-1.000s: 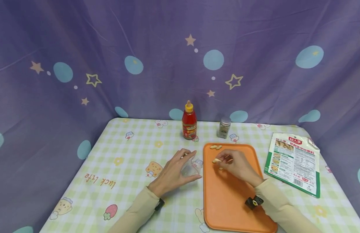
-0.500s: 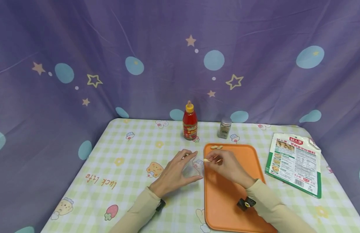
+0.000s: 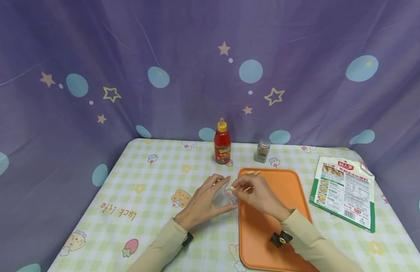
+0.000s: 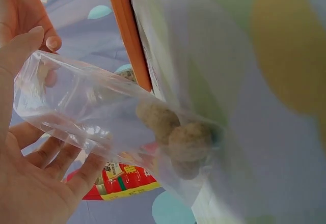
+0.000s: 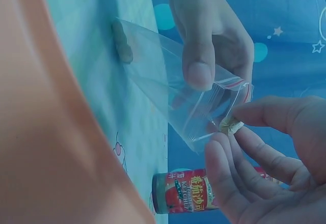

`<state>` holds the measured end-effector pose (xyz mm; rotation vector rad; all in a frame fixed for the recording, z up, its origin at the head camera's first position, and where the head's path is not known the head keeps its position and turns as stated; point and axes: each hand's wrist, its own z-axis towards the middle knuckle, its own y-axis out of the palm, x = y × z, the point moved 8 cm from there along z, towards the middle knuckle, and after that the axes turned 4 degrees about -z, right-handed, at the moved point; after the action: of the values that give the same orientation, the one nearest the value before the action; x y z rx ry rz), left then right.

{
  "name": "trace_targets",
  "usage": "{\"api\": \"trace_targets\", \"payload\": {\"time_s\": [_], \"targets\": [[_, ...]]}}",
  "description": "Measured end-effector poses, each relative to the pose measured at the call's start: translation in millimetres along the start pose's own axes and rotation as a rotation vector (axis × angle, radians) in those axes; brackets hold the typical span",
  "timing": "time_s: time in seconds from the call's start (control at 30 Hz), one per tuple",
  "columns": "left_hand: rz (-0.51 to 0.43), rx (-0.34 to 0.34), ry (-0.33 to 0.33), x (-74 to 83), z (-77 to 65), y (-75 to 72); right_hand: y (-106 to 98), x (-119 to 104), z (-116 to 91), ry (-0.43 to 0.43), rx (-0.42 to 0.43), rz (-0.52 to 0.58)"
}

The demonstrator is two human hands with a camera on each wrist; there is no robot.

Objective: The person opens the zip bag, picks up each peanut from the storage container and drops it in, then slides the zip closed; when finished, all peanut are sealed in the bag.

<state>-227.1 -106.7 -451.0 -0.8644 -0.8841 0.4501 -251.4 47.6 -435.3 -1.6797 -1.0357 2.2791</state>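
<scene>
One peanut (image 5: 232, 126) is pinched between the right hand's thumb and fingertips, at the mouth of a clear bag (image 5: 168, 89). The right hand (image 3: 259, 192) reaches in over the left long edge of the orange tray (image 3: 261, 241). The left hand (image 3: 203, 202) holds the bag, thumb and fingers spread wide at its mouth. The two hands are near each other but seem not to touch.

What the coming move seems to turn on is the line from peanut to opening: the bag mouth lies just left of the right hand, facing it. The bag's long axis slopes away from that mouth down toward the counter (image 3: 152, 211), where a few more peanuts (image 4: 186, 142) sit in its lower end. The held peanut's own axis is mostly hidden by the fingers. More peanuts (image 3: 253, 172) lie at the tray's far left corner, nearer the right hand.

Toward the counter's far edge, the red bottle (image 3: 222, 149) reads 番茄沙司, with "Ketchup" in English. The jar (image 3: 262, 152) beside it has lettering too small to read. Near the right edge, a green-bordered packet (image 3: 346, 192) carries a red 好人家 logo. The cloth toward the left edge says "Luck life".
</scene>
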Motion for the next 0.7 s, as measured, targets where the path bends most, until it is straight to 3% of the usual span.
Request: {"api": "trace_targets", "payload": {"time_s": [0.7], "targets": [[-0.017,0.017,0.004,0.2,-0.3,-2.5,-0.6,-4.0,-2.4,-0.022,-0.019,0.03]]}}
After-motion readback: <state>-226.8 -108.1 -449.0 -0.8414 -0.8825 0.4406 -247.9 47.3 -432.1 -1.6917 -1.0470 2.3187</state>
